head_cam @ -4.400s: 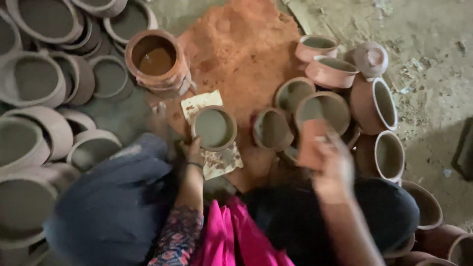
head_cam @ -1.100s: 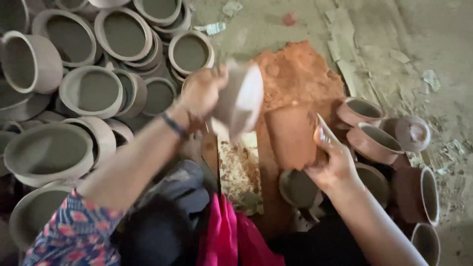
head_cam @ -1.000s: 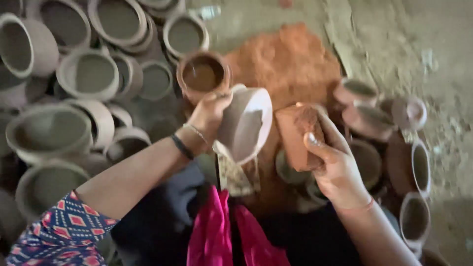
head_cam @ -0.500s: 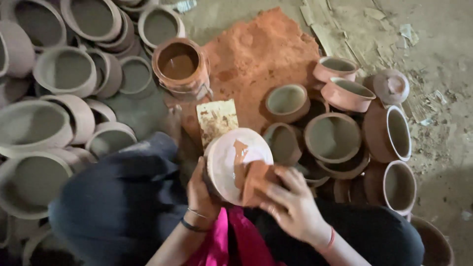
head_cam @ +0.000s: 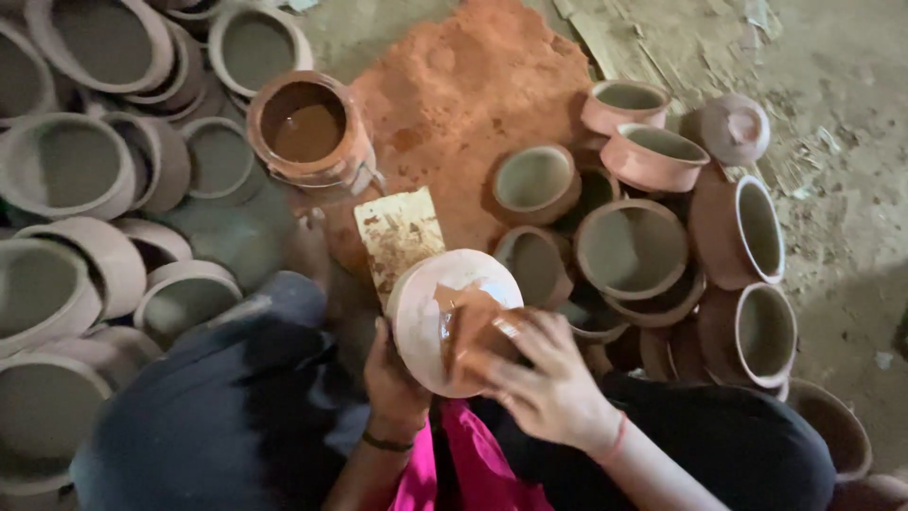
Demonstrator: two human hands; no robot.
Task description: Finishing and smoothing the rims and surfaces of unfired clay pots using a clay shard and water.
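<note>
2 hands at lap, left hand (head_cam: 395,377) gripping upturned clay pot (head_cam: 445,312) (pale base), right hand (head_cam: 544,378) fingers pressing reddish cloth (head_cam: 470,331).

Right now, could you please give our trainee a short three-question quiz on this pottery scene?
1. True or false: the left hand holds the pale clay pot from below.
2. What does the right hand press on that pot: A) a brush, B) a reddish-wet cloth, C) a knife?
3. What does the round jar beside the orange powder heap contain?

Key: 1 true; 2 B; 3 reddish-brown liquid.
</note>
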